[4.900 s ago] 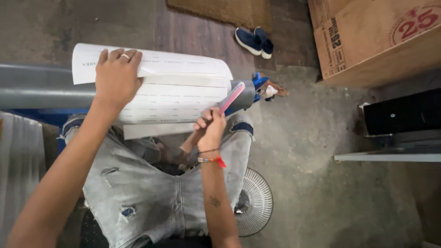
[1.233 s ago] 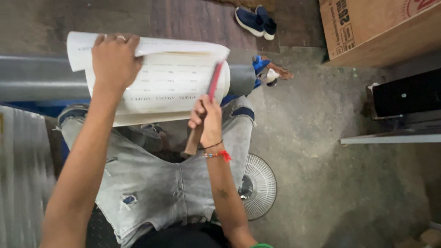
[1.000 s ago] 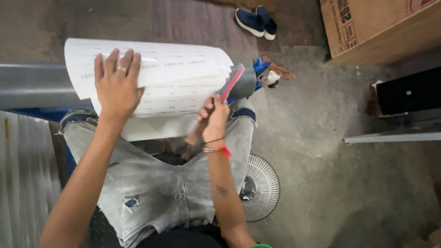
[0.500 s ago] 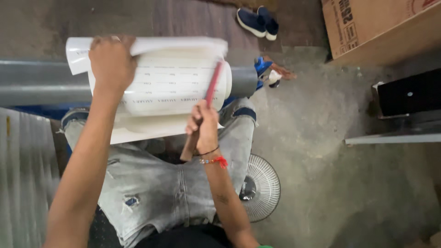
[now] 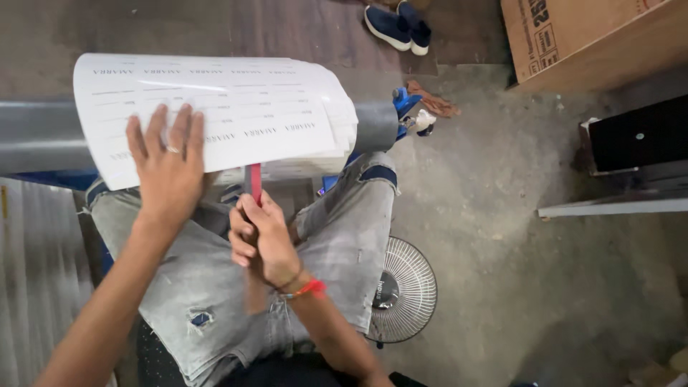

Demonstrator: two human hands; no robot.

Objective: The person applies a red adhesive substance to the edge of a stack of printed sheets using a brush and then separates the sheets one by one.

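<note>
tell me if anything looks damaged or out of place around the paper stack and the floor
The white printed sheets curl over a grey pipe rather than lying flat, held by the left hand. The right hand grips a red tool. A crumpled rag lies on the floor, and the jeans are torn.

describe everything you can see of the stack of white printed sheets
The stack of white printed sheets is glossy paper, several layers thick, carrying rows of small printed text. It is draped and curved over a grey pipe that runs across the person's lap, and its right edge bends downward. The left hand presses flat on its lower left part, fingers spread. The right hand grips a red tool whose upper end meets the stack's lower edge and disappears from view there.
</note>
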